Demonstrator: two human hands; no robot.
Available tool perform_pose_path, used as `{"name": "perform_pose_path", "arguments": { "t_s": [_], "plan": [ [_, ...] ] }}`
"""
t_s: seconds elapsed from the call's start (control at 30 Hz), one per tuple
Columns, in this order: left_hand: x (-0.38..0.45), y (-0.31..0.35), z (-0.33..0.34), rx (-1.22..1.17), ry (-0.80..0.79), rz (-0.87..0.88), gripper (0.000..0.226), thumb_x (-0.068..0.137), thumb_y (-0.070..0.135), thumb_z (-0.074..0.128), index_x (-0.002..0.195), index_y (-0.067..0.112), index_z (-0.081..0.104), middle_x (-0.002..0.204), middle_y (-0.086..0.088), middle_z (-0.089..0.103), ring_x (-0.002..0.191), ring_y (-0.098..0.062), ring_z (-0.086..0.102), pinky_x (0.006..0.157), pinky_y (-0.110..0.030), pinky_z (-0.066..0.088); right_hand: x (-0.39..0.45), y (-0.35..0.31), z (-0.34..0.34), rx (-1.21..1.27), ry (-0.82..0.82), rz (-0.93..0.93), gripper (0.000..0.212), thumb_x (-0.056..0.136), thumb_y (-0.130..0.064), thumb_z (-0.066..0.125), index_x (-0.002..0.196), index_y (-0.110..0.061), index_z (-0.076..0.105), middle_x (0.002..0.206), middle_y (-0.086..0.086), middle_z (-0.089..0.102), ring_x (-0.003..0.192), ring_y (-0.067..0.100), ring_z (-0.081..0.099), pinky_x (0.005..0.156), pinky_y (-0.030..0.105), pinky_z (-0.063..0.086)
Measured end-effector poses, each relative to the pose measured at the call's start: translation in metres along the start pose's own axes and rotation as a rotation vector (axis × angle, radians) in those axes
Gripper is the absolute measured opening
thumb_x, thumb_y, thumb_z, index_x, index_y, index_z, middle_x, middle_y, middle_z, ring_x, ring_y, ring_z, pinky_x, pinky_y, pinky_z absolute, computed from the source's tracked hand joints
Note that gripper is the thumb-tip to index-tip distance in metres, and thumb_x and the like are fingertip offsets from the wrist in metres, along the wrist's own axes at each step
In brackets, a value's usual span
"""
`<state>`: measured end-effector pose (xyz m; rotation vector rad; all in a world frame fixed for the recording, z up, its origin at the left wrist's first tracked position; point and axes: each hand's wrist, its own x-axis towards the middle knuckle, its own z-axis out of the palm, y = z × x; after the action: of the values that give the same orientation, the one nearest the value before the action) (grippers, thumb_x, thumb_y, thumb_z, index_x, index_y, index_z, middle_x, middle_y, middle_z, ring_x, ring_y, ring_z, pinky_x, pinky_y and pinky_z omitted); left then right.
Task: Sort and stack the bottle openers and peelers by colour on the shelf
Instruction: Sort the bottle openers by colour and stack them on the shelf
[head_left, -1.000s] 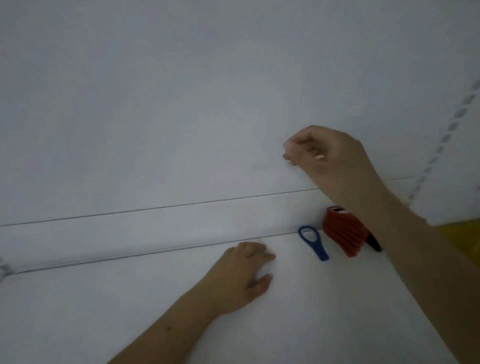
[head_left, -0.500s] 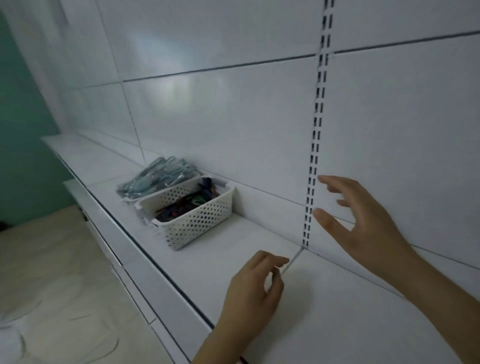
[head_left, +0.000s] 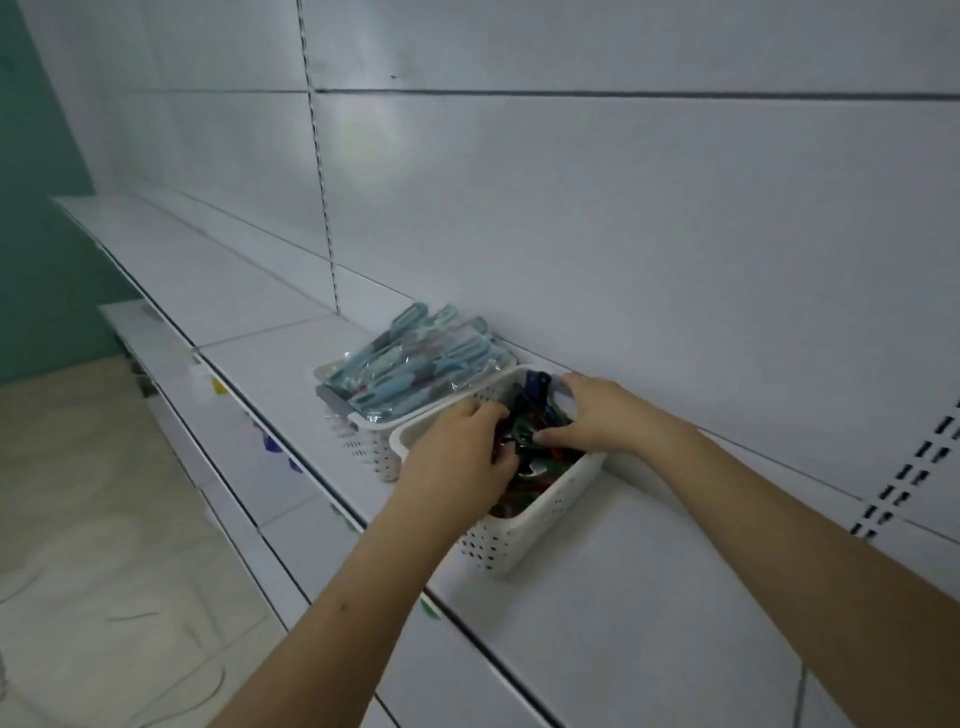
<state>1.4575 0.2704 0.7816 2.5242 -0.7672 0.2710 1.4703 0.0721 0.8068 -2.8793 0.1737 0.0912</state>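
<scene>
I judge this the picking step: both hands are down in the nearer white basket (head_left: 524, 535) on the shelf (head_left: 649, 597), rummaging through mixed-colour bottle openers (head_left: 537, 387). My left hand (head_left: 457, 457) curls its fingers into the pile; my right hand (head_left: 597, 410) pinches a dark piece, though I cannot tell which. Next I must lift out one colour. The bagged pale-blue peelers (head_left: 415, 358) fill the farther basket (head_left: 363, 441).

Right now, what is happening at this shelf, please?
A person has both hands in the nearer white basket on the shelf, among mixed-colour items. The left hand and right hand reach into the pile; what each holds is hidden. A second basket beside it holds wrapped light blue peelers. Nothing sorted shows here yet.
</scene>
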Motion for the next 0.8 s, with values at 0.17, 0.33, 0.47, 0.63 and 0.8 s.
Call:
{"name": "perform_pose_path", "arguments": {
  "t_s": [0.17,0.33,0.47,0.63,0.8],
  "plan": [
    [0.039,-0.004,0.008,0.276,-0.560,-0.084,0.101,0.086,0.075,0.043,0.158,0.017,0.003,0.158,-0.018,0.022,0.144,-0.038,0.024,0.113,-0.048,0.029,0.031,-0.016,0.009,-0.171,-0.314,0.028,0.128,0.055,-0.080,0.069,0.155,-0.031,0.007,0.151,0.004,0.038,0.132,0.025,0.043,0.108,0.038,0.041],
    [0.052,-0.020,-0.002,0.417,-0.783,0.032,0.117,0.073,0.082,0.055,0.156,0.032,-0.010,0.162,-0.011,0.011,0.147,-0.035,0.013,0.114,-0.051,0.026,0.034,-0.003,0.005,-0.232,-0.428,-0.036,0.131,0.059,-0.077,0.073,0.154,-0.039,-0.009,0.162,0.002,0.011,0.148,0.022,0.016,0.119,0.038,0.024],
    [0.055,-0.019,0.005,0.408,-0.750,0.037,0.126,0.069,0.078,0.063,0.157,0.024,-0.008,0.161,-0.010,0.014,0.146,-0.035,0.016,0.114,-0.051,0.029,0.040,0.007,0.008,-0.215,-0.385,-0.114,0.128,0.060,-0.073,0.074,0.155,-0.035,-0.004,0.163,-0.004,0.007,0.147,0.019,0.018,0.119,0.037,0.025],
    [0.052,-0.012,0.018,0.466,-0.493,0.069,0.112,0.070,0.062,0.075,0.153,0.009,0.021,0.146,-0.012,0.035,0.130,-0.032,0.039,0.102,-0.047,0.047,0.041,0.024,0.006,-0.139,-0.253,-0.192,0.104,0.073,-0.048,0.080,0.155,-0.025,0.021,0.154,0.000,0.028,0.137,0.019,0.037,0.112,0.029,0.034],
    [0.060,-0.014,0.023,0.540,-0.444,0.169,0.113,0.073,0.067,0.068,0.154,0.008,0.017,0.146,-0.012,0.038,0.123,-0.030,0.050,0.099,-0.043,0.050,0.042,0.022,0.005,-0.167,-0.255,-0.274,0.111,0.075,-0.052,0.077,0.157,-0.020,0.010,0.157,0.005,0.022,0.141,0.021,0.030,0.114,0.028,0.029]
  ]
}}
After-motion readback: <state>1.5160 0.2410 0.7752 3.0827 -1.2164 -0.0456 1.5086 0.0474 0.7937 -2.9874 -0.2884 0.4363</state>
